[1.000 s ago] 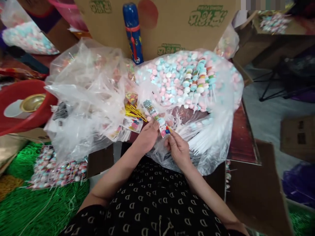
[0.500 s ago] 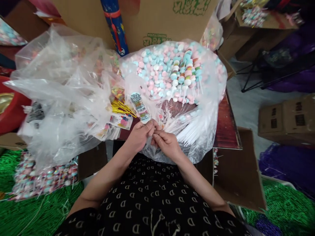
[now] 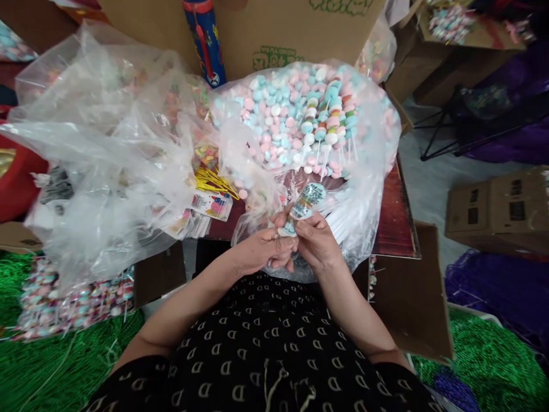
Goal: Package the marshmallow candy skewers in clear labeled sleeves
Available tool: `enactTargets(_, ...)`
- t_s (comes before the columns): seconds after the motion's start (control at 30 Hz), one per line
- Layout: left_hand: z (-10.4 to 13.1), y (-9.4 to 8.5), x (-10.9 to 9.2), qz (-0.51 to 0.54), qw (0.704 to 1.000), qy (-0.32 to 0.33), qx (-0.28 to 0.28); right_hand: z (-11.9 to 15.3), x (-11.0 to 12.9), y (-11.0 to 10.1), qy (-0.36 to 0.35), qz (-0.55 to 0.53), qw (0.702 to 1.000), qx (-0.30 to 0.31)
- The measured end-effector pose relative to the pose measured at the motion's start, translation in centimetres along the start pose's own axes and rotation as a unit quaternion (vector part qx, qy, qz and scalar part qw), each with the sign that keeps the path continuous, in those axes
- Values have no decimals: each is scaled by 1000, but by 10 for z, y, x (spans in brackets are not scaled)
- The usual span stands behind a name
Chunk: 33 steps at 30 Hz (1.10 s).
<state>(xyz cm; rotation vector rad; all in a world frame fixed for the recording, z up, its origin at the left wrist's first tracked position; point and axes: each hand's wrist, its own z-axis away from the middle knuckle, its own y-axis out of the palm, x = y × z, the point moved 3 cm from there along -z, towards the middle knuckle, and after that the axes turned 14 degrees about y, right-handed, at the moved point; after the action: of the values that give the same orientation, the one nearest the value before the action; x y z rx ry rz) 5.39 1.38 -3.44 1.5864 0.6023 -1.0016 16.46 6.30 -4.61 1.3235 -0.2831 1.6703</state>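
Observation:
A small printed packet with a rounded top is held between my hands above the table's front edge. My right hand pinches its right lower part. My left hand is closed at its lower end, with fingers pressed together. Behind them lies a clear bag of pink, blue and white candies, with candy skewers on top. White sticks lie in plastic just right of my hands. To the left are yellow ties and printed cards.
Crumpled plastic bags cover the left side. A large cardboard box stands behind, with a blue tube before it. An open carton is below right, and finished skewers lie lower left.
The packet has moved right and now tilts to the right instead of left. My right hand has shifted up and right onto it, and my left hand has moved right and slightly down.

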Motion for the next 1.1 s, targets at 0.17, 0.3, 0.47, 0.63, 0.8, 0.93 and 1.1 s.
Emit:
enactTargets(0.17, 2, -27, -10, -368, 903, 151, -165, -8, 7, 8, -145, 44, 972, -178)
enactTargets(0.3, 7, -39, -8, -484, 836, 188, -180, -14, 8, 20, -220, 121, 937, -244)
enactTargets(0.47, 25, -67, -23, -388, 880, 182, -206, -40, 17, 34, -210, 199, 944, -158)
enactTargets(0.63, 47, -98, -54, -106, 899, 241, -351, -87, 30, 71, -190, 436, 877, -74)
enactTargets(0.8, 59, -104, -73, 3, 881, 237, -409, -136, 21, 104, -116, 715, 685, -78)
enactTargets(0.93, 62, -107, -73, 41, 875, 233, -424, -154, 8, 108, -90, 780, 612, -97)
enactTargets(1.1, 62, -112, -71, 55, 876, 228, -421, -162, 5, 105, -69, 787, 601, -118)
